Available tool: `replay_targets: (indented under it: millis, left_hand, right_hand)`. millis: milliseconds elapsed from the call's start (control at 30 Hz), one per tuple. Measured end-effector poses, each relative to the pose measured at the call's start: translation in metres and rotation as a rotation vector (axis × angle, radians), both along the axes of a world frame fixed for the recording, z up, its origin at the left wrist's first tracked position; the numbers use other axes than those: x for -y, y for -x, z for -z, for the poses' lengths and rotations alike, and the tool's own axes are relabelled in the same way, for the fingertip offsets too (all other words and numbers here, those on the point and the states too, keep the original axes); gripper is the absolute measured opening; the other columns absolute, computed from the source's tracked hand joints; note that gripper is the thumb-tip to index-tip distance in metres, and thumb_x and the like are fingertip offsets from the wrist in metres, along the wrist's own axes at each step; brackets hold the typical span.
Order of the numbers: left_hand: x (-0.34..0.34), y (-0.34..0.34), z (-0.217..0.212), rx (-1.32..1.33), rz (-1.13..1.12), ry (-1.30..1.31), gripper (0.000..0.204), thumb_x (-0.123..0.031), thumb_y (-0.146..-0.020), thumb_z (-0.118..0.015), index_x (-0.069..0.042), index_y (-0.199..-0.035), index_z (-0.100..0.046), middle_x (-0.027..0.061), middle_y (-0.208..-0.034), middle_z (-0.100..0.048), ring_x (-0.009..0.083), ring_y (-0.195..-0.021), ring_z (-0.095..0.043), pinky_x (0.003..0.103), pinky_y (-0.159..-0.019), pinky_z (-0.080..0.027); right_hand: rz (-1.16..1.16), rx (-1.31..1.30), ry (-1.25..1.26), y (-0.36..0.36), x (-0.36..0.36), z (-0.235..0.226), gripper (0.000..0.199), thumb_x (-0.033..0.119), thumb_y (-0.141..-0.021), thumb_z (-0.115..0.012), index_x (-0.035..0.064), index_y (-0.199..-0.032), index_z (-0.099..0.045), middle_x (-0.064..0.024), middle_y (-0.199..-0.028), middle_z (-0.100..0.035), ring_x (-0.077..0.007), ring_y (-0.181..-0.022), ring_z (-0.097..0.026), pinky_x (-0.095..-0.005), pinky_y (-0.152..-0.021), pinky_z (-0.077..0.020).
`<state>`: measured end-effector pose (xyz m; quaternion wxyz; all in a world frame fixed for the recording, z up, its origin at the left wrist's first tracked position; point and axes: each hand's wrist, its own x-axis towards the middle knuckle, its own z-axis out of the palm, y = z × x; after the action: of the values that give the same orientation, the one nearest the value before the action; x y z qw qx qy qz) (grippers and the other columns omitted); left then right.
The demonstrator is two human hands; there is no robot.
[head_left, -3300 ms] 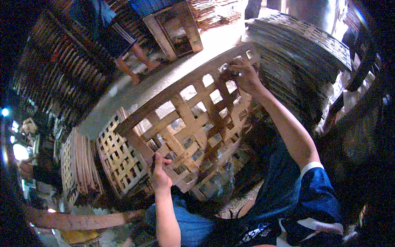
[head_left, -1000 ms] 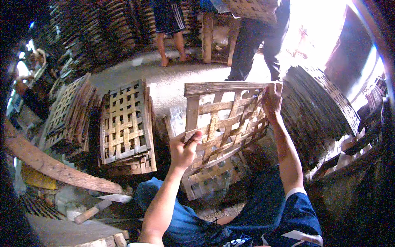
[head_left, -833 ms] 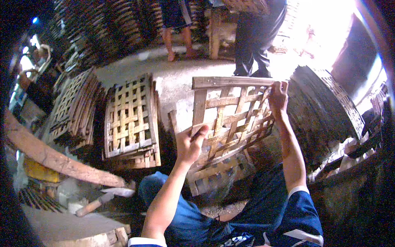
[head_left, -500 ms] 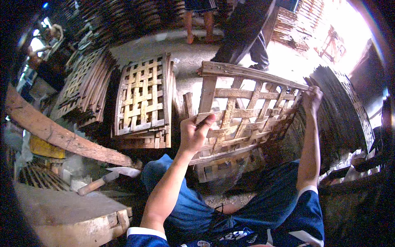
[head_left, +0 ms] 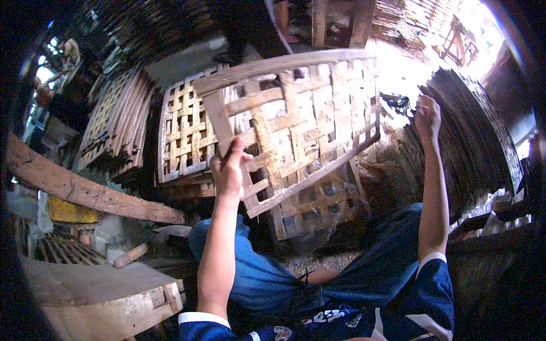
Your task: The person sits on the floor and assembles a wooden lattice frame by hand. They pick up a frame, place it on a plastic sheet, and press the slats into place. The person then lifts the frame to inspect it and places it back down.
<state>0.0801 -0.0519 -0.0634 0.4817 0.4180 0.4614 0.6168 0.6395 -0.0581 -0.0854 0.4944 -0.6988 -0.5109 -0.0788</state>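
Observation:
A rectangular panel of woven bamboo strips in a wooden frame [head_left: 296,122] hangs tilted before me, its right end higher than its left. My left hand [head_left: 229,170] grips its lower left frame, thumb on the near face. My right hand [head_left: 427,116] is off the panel, fingers curled, with nothing seen in it. That hand is beside a tall stack of dark-edged panels [head_left: 460,131] on the right. Behind the held panel, another woven panel [head_left: 185,122] leans at the left, partly covered. Below it, a further lattice panel [head_left: 318,199] shows between my knees.
More panels stand in a stack [head_left: 116,119] at the far left. A curved wooden beam [head_left: 91,184] crosses the left side, above a wooden bench [head_left: 96,290] and a wooden tool handle [head_left: 131,256]. A yellow block [head_left: 71,210] sits near the beam.
My right hand has let go of the panel's right end. My left hand has carried the panel left and turned it, raising its right end. The person's legs at the back have shifted.

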Motion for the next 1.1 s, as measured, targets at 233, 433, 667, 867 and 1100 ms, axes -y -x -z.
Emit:
replay_targets:
  millis: [233, 433, 667, 867, 1100]
  left_hand:
    - [-0.019, 0.013, 0.007, 0.215, -0.095, 0.121, 0.036, -0.041, -0.087, -0.07, -0.01, -0.103, -0.061, -0.0005, -0.077, -0.057, 0.0129, -0.067, -0.058, 0.029, -0.065, -0.049]
    - [-0.018, -0.002, -0.004, 0.416, -0.017, 0.217, 0.043, -0.053, -0.086, -0.066, -0.014, -0.101, -0.058, -0.0004, -0.075, -0.055, 0.0164, -0.071, -0.059, 0.039, -0.06, -0.053]
    - [-0.032, -0.005, 0.018, 0.567, 0.057, 0.284, 0.044, -0.057, -0.089, -0.058, -0.014, -0.079, -0.057, 0.0011, -0.068, -0.058, 0.0203, -0.068, -0.061, 0.036, -0.059, -0.051]
    - [-0.042, -0.062, 0.067, 0.807, 0.214, 0.396, 0.042, -0.057, -0.092, -0.054, -0.016, -0.094, -0.06, -0.0022, -0.079, -0.058, 0.0155, -0.069, -0.059, 0.035, -0.06, -0.053]
    - [-0.033, -0.1, 0.087, 0.658, 0.383, 0.576, 0.05, -0.062, -0.094, -0.046, -0.015, -0.108, -0.055, 0.0012, -0.086, -0.057, 0.0184, -0.071, -0.058, 0.037, -0.062, -0.05]
  right_hand:
    - [-0.003, 0.392, -0.059, 0.144, 0.001, -0.057, 0.048, 0.025, -0.086, -0.069, 0.003, -0.126, -0.052, -0.0242, -0.131, -0.05, -0.0387, -0.123, -0.049, -0.0458, -0.1, -0.0421]
    - [-0.125, -0.44, 0.096, 0.102, 0.004, -0.045, 0.067, 0.046, -0.091, -0.062, 0.0011, -0.137, -0.043, -0.0164, -0.132, -0.052, -0.0297, -0.12, -0.051, -0.0417, -0.1, -0.0404]
    - [-0.959, -1.107, 0.188, 0.189, 0.006, -0.061, 0.059, 0.04, -0.1, -0.046, 0.004, -0.146, -0.033, -0.0192, -0.137, -0.05, -0.0314, -0.113, -0.058, -0.0449, -0.093, -0.0487]
    - [-0.928, -0.796, -0.092, 0.261, 0.028, -0.073, 0.053, 0.015, -0.092, -0.058, 0.0017, -0.138, -0.037, -0.0162, -0.132, -0.052, -0.0297, -0.114, -0.058, -0.0437, -0.094, -0.0487]
    - [-0.759, -0.635, -0.148, 0.256, 0.035, -0.085, 0.038, 0.01, -0.092, -0.05, 0.001, -0.129, -0.049, -0.0115, -0.121, -0.06, -0.0189, -0.107, -0.06, -0.0331, -0.087, -0.0469]
